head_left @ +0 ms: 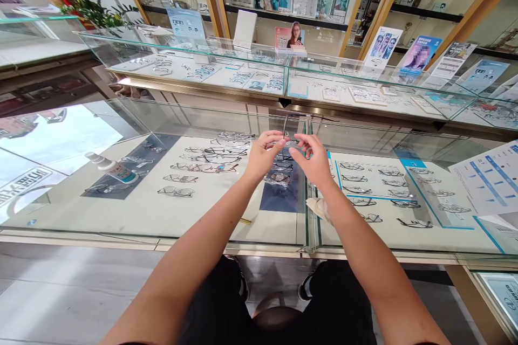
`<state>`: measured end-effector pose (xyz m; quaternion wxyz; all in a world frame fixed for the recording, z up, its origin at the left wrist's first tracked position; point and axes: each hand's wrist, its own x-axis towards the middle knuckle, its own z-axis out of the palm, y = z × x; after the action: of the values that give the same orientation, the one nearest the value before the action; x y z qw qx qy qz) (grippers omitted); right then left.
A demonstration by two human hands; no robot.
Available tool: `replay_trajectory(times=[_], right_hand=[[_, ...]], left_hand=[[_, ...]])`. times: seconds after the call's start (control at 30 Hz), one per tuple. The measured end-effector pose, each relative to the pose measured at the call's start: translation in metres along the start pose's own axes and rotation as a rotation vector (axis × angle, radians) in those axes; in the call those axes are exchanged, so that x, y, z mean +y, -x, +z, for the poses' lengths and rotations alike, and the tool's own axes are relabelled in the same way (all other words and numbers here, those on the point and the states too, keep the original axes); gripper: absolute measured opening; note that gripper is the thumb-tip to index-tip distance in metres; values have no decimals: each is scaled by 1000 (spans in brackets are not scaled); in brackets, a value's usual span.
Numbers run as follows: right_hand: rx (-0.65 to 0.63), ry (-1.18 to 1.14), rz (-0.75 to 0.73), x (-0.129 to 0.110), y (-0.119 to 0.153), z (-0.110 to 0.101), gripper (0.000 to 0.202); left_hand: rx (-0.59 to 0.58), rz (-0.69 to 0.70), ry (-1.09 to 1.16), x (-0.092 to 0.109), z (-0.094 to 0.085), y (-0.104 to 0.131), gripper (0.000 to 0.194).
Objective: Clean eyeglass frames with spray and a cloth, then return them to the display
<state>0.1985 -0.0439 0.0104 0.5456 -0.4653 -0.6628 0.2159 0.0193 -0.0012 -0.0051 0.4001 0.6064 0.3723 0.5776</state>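
Above the glass counter, my left hand [264,155] pinches a pair of eyeglasses [285,125] between thumb and fingers. One dark temple of the glasses stands up from the fingertips; the rest is thin and hard to make out against the counter. My right hand [312,157] is just to the right, its fingers bent and apart from the thumb, with nothing visible between them. Beneath my right wrist lies a pale crumpled cloth [318,208] on the glass top. A white spray bottle [113,167] lies or stands tilted in view on the left.
Inside the counter, rows of eyeglasses [206,159] show at left, and more frames [358,178] at right. A small yellow item [245,221] is near the front. A printed card [489,178] stands at right. Behind runs a second glass display case [243,67].
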Motion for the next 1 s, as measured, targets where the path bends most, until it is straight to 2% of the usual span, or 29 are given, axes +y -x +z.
replay_trajectory(times=[0.1,0.23,0.47,0.63,0.77,0.83,0.9,1.0], right_hand=[[-71,80,-44,3,3,8,44],[-89,37,-56,9,3,11,38],[-41,-51,3,15,4,17,33],[-29,-44,29,15,3,15,32],[2,-42,49,17,-1,9,31],[10,-31,56,20,-2,6,33],[20,-28,50,23,-3,3,35],[31,-40,45,28,-3,2,36]], left_hand=[[-70,-8,22,0,4,3,27],[-147,-48,73,6,5,5,26],[-153,-120,126,7,5,6,28],[-55,-88,53,2,7,4,26],[110,22,-114,20,4,7,17],[183,100,-179,35,-5,14,14],[246,176,-244,48,-22,26,12],[389,256,-395,58,-68,47,12]])
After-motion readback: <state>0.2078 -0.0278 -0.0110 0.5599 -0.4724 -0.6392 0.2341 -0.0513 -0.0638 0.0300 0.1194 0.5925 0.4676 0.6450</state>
